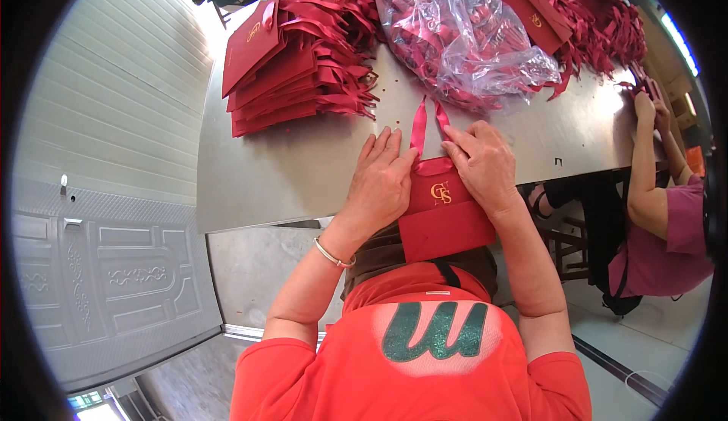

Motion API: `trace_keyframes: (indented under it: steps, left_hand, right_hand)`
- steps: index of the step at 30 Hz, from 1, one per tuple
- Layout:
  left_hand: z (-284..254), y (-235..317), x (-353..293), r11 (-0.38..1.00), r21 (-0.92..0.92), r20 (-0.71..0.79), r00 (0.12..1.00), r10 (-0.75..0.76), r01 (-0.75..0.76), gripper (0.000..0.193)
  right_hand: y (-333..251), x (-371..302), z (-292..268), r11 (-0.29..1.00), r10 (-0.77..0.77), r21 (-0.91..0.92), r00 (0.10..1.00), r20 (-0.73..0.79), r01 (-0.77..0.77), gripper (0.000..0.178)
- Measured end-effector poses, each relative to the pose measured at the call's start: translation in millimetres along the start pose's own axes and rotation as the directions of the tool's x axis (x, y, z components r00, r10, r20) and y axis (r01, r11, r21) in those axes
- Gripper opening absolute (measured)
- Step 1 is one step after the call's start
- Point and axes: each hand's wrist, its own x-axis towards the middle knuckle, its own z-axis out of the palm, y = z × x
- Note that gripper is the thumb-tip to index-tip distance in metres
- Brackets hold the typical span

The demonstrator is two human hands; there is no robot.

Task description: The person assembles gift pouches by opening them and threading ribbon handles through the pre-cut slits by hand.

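A small red paper gift bag [446, 228] lies flat at the table's near edge, its lower part hanging over toward my lap. A gold emblem marks its front, and a satin ribbon handle [419, 125] loops up from its top onto the table. My left hand [379, 182] rests by the bag's left side with its fingers stretched out, one fingertip touching the ribbon. At the upper right of the bag, my right hand [483, 165] has its fingers closed on the other strand of the ribbon. Its palm side is hidden.
A tall stack of red gift bags [277, 80] stands at the far left of the metal table [250, 175]. Beyond my hands lies a clear plastic sack [470, 38] of red ribbons. More bags [527, 15] lie at the far right. A co-worker [663, 216] sits at right.
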Motion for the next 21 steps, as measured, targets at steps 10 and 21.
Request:
trace_keyframes:
  steps: [10,21]
  left_hand:
    - [-5.6,3.4,0.3,0.999,0.032,0.067,0.997,-0.036,0.034,0.041]
    - [-3.0,8.5,-1.2,0.991,0.098,0.076,0.992,-0.101,0.093,0.049]
  right_hand:
    - [8.9,15.2,-7.6,0.969,-0.224,0.131,0.966,0.126,0.208,0.022]
    - [32.5,33.3,-7.5,0.932,-0.333,0.244,0.9,0.28,0.269,0.032]
